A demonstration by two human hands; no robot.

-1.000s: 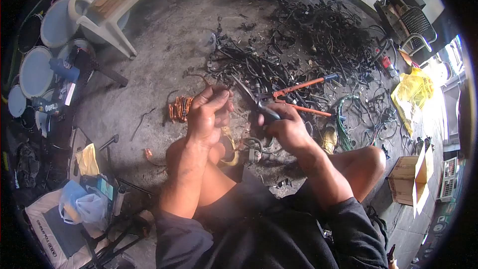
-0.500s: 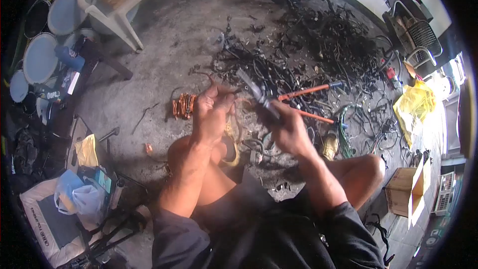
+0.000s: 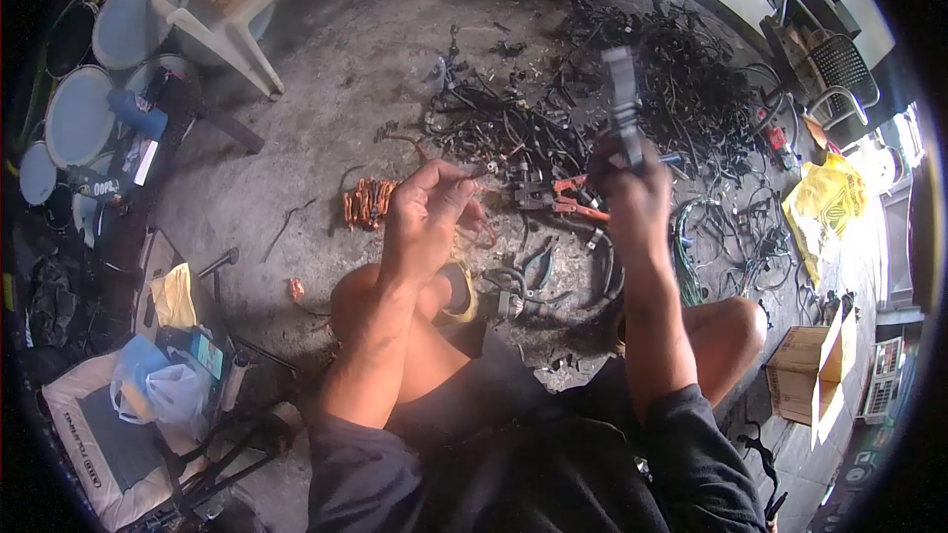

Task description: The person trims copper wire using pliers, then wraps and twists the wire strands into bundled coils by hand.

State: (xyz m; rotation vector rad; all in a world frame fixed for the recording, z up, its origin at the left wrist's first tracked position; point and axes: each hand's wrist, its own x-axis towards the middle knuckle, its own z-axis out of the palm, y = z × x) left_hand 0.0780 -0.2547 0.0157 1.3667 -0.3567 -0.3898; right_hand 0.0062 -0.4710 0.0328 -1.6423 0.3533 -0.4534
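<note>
My left hand (image 3: pixel 430 212) is closed in a pinch on a thin wire (image 3: pixel 484 170), whose end sticks out past the fingertips toward the right. A reddish strand hangs by those fingers. My right hand (image 3: pixel 632 183) grips a metal cutting tool (image 3: pixel 622 89), blurred, its blade pointing up and away. Below that hand lie orange-handled bolt cutters (image 3: pixel 568 197), partly covered by it. Left of my left hand, a bundle of copper-coloured wire (image 3: pixel 367 204) rests on the floor.
A large heap of black cables (image 3: pixel 681 69) spreads across the floor ahead. Green wires (image 3: pixel 686 247) lie right, near a yellow bag (image 3: pixel 822 202) and an open cardboard box (image 3: pixel 805 365). A white plastic chair (image 3: pixel 222 30) stands at upper left; a bluish plastic bag (image 3: pixel 163 385) sits at lower left.
My right hand has swung right and away from my left hand with the tool, over the bolt cutters' handles. My left hand has stayed near its place, still pinching.
</note>
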